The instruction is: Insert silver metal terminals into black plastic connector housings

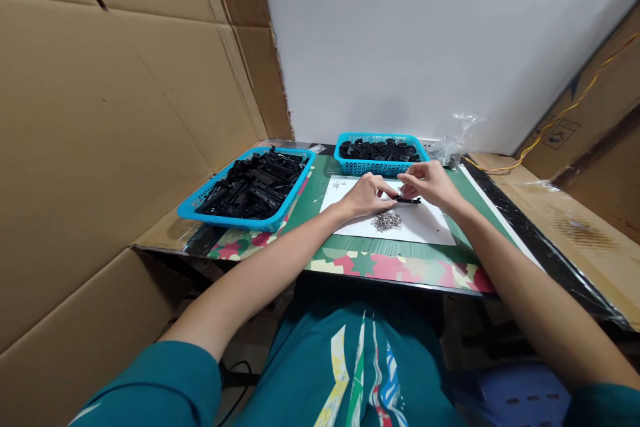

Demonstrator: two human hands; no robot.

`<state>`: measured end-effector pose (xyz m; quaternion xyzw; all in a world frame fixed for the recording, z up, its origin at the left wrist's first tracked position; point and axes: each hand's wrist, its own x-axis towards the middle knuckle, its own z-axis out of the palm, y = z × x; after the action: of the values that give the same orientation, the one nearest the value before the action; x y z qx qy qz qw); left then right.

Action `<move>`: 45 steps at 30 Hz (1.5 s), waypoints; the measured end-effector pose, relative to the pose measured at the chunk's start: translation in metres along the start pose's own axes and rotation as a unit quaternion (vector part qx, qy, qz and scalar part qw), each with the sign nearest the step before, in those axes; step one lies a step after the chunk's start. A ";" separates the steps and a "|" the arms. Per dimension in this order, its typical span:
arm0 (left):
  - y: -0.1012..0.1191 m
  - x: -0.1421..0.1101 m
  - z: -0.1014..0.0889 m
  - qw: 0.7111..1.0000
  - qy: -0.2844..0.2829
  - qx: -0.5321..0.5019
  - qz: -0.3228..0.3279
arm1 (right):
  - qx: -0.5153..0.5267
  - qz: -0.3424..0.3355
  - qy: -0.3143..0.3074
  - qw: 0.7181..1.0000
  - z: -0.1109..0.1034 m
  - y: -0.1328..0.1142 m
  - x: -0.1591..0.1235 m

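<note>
Pinching a slim black plastic strip (407,199) between them, the left hand (367,195) and the right hand (430,183) meet over a white sheet of paper (435,227) on the table (400,267). The strip is narrow and dark, lying roughly level, with its right end poking out past the fingertips; the left hand's fingers close on its left end, while the right hand's fingers curl down on it from above, thumb and forefinger tight against it. Finer detail of the strip is too small to make out (it could be clip-like, but the shape is not clear). It sits just above the paper, a little behind a small heap of tiny silver metal parts (387,221) that lies on the sheet near the left wrist.

A few loose bits (339,183) lie at the paper's far left corner. To the left stands a blue basket (200,210) piled with long black plastic pieces (255,183), and behind the hands a second blue basket (383,165) holds rounder black parts (380,148). A crumpled clear plastic bag (450,147) sits beside that basket, against the white wall. Cardboard sheets (100,147) stand on the left, and a yellow cable (550,123) trails along the right.
</note>
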<state>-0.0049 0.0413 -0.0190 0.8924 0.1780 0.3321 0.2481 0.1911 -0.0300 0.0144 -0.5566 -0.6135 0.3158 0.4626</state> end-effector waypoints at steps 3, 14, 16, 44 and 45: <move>0.002 0.000 0.000 1.000 -0.003 0.009 0.009 | 0.002 0.000 -0.002 1.000 0.000 0.002 0.001; 0.007 0.000 0.000 0.999 -0.012 0.039 0.008 | -0.002 0.018 -0.007 1.000 0.000 -0.004 -0.002; 0.006 0.000 0.000 0.999 -0.013 0.039 0.009 | -0.011 0.008 -0.006 1.000 0.000 -0.005 -0.002; 0.010 -0.002 0.000 0.999 -0.029 -0.041 0.001 | -0.224 -0.113 0.096 0.963 0.012 0.000 -0.011; 0.010 -0.002 0.000 0.999 -0.030 -0.034 0.004 | -0.219 -0.113 0.098 0.964 0.012 0.001 -0.011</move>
<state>-0.0049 0.0325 -0.0146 0.8936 0.1558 0.3121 0.2825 0.1795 -0.0388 0.0068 -0.5994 -0.6784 0.0630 0.4201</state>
